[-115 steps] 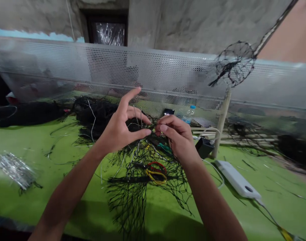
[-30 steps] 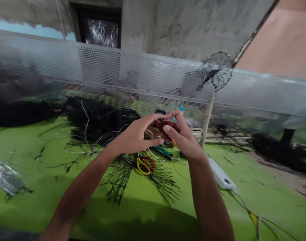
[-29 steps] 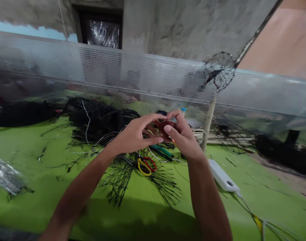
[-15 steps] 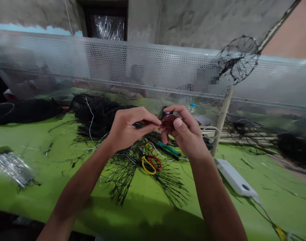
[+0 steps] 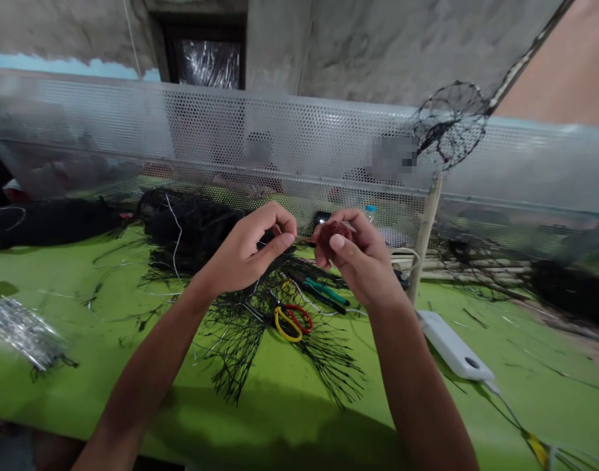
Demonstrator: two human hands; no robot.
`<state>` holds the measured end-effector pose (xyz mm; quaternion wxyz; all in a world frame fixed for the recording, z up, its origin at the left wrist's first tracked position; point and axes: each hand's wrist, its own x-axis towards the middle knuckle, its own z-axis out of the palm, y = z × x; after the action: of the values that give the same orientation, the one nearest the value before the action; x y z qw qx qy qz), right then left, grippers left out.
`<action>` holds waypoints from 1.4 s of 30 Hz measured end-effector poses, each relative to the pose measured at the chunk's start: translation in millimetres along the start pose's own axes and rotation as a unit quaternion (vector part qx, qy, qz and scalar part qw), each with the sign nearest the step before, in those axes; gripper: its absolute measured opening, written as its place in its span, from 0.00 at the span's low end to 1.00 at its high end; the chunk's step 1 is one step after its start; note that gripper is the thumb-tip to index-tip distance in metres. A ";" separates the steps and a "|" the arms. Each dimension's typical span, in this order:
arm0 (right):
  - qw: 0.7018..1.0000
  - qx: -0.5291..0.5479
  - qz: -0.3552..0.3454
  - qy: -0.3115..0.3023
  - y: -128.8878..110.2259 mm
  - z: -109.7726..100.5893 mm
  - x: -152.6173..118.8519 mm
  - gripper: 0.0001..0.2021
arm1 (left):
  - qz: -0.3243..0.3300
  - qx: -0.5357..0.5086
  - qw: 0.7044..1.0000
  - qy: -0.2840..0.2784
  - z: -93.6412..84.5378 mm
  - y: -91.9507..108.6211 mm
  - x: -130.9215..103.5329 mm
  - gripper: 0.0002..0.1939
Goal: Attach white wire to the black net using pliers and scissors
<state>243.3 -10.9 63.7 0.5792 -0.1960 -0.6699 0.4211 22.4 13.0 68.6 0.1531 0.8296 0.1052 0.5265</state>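
My right hand (image 5: 361, 252) is closed around a small dark red ball of thread (image 5: 335, 232), with the thumb pressed on its front. My left hand (image 5: 265, 245) pinches a thin strand that spans the short gap to the ball. Below the hands, scissors with one yellow and one red handle (image 5: 293, 322) lie on black netting (image 5: 240, 363). Pliers with green and dark handles (image 5: 326, 293) rest just behind the scissors.
A green-covered table (image 5: 221, 428) carries a black net heap (image 5: 191, 229), silvery wire pieces (image 5: 25, 333) and a white power bank (image 5: 454, 347) with a cable. A wooden post (image 5: 424, 239) stands at right before a perforated translucent sheet (image 5: 304, 137); people show blurred behind it.
My left hand has drawn a little away to the left from the ball, opening a gap with a strand across it. The right hand still holds the ball, now turned slightly.
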 end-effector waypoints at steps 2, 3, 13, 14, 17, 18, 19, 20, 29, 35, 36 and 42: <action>0.998 0.050 0.028 -0.002 0.9 2.5 -0.1 0.14 | -0.021 -0.079 0.997 0.000 3.7 -3.7 -0.5 0.07; 0.997 0.068 0.038 -0.001 1.9 3.6 -0.3 0.14 | -0.032 -0.117 0.993 0.006 5.8 -6.0 -0.9 0.08; 0.975 0.154 0.138 -0.079 17.8 17.3 -5.6 0.09 | -0.141 -0.324 0.927 0.127 17.5 -15.2 1.6 0.14; 0.972 0.166 0.145 -0.077 19.3 17.7 -5.7 0.09 | -0.156 -0.342 0.916 0.139 16.1 -14.3 2.2 0.15; 0.964 0.192 0.170 -0.073 24.0 16.5 -5.2 0.09 | -0.187 -0.391 0.887 0.159 8.0 -11.1 4.4 0.16; 0.962 0.193 0.182 -0.073 25.7 15.7 -4.9 0.10 | -0.189 -0.401 0.880 0.167 4.5 -10.1 5.3 0.15; 0.960 0.191 0.191 -0.073 27.4 15.0 -4.7 0.10 | -0.188 -0.407 0.876 0.176 0.9 -9.2 6.3 0.15; 0.958 0.189 0.201 -0.076 29.1 14.3 -4.6 0.11 | -0.185 -0.408 0.875 0.183 -2.5 -8.6 7.2 0.15; 0.949 0.157 0.164 -0.219 46.9 0.8 -7.7 0.09 | -0.118 -0.273 0.925 0.237 -20.0 -13.5 8.8 0.17; 0.953 0.138 0.157 -0.218 52.5 -20.7 -5.8 0.12 | -0.023 -0.134 0.957 0.256 -26.9 -18.0 0.9 0.10; 0.953 0.131 0.158 -0.222 52.0 -25.5 -5.6 0.14 | -0.020 -0.126 0.961 0.245 -27.5 -17.6 -0.6 0.09; 0.959 0.095 0.150 -0.223 43.6 -52.9 -8.0 0.16 | 0.004 -0.030 0.968 0.249 -33.1 -14.4 -4.9 0.10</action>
<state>285.3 25.8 22.9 0.3612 -0.1401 -0.7018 0.5978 -9.9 29.6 72.4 0.1446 0.6679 0.1213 0.7199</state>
